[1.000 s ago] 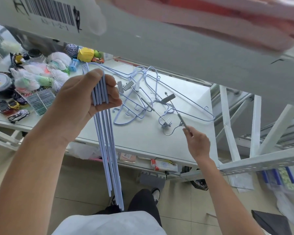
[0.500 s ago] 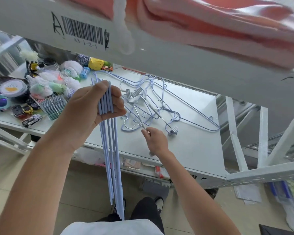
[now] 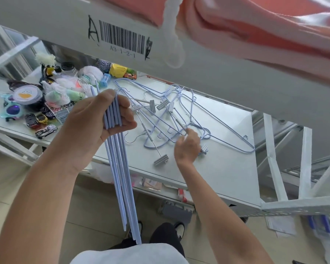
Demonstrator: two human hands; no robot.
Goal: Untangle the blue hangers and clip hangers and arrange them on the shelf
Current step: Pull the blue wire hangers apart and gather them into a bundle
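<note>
Left hand wrapped around a bundle of blue hangers, thumb across the front, fingers curled behind; bundle held steeply, long ends hanging past the shelf edge toward the floor. Right hand low over the shelf, fingertips pinching a thin metal rod of a clip hanger at the near side of the tangle. Tangle of blue hangers and clip hangers spread flat on the white shelf surface, between the two hands and beyond; one large blue wire hanger reaching toward the right side. Grey ribbed clips scattered through the pile, one clip lying nearest the front edge, just left of the right wrist. Toy cars, blue sunglasses, a round lidded tub and small wrapped packets crowded at the shelf's left end, apart from the tangle. Barcode label on the upper shelf beam overhead; pink fabric above that.
</note>
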